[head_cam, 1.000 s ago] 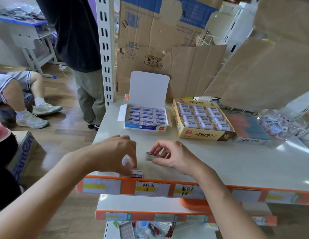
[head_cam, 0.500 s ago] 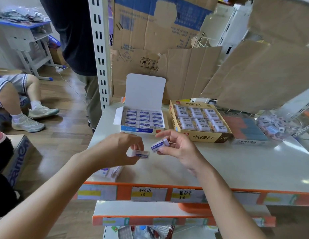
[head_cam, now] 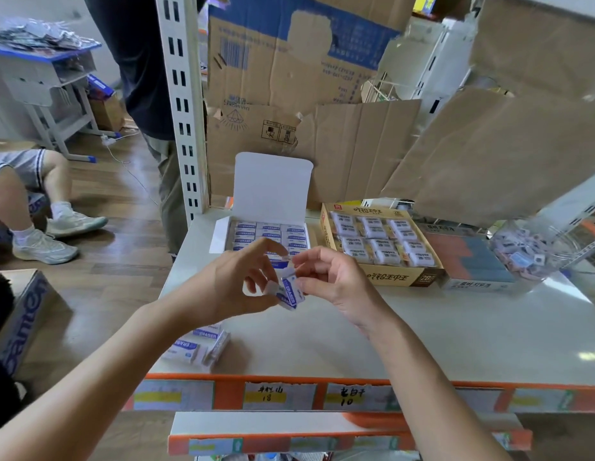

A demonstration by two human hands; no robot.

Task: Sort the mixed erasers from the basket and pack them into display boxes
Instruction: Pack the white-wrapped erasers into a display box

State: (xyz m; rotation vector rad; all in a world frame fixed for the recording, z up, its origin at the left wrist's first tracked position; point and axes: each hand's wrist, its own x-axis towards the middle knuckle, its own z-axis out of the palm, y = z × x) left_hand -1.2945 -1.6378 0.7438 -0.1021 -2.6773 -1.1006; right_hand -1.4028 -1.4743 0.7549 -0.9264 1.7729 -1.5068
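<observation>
Step in hand: sorting. 1 blue-and-white eraser (head_cam: 290, 292) is being handled above the near-middle of the shelf (head_cam: 422, 327), not yet packed.

Right hand (head_cam: 332, 277): narrow. The eraser is pinched at its far end between thumb and forefinger.

Left hand (head_cam: 236, 281): fingers curled in. A second eraser (head_cam: 271, 289) looks to be gripped there, pressed right against the first one. How firmly it's held can't be told, tbh.

Where it belongs: probably the white display box (head_cam: 219, 234), just beyond the hands with its lid stood open. It's packed in 3 columns with the same blue-labelled kind, and the near row is hidden by the hands, so a free slot can't be confirmed.

Not for this one: the yellow box (head_cam: 402, 277) to the right is filled with wrapped 2B erasers, and a third box (head_cam: 472, 261) further right is stocked with orange and blue ones.

Supply: a clear basket (head_cam: 565, 242) of mixed erasers is parked at the far right.

Also waiting: a small pile of matching erasers (head_cam: 196, 347) is left at the near-left edge of the shelf.

Next move calls for: the 2 erasers to be squared up label-up, carried a short way forward, and slotted flat into a gap in the white box without the neighbours being nudged.
</observation>
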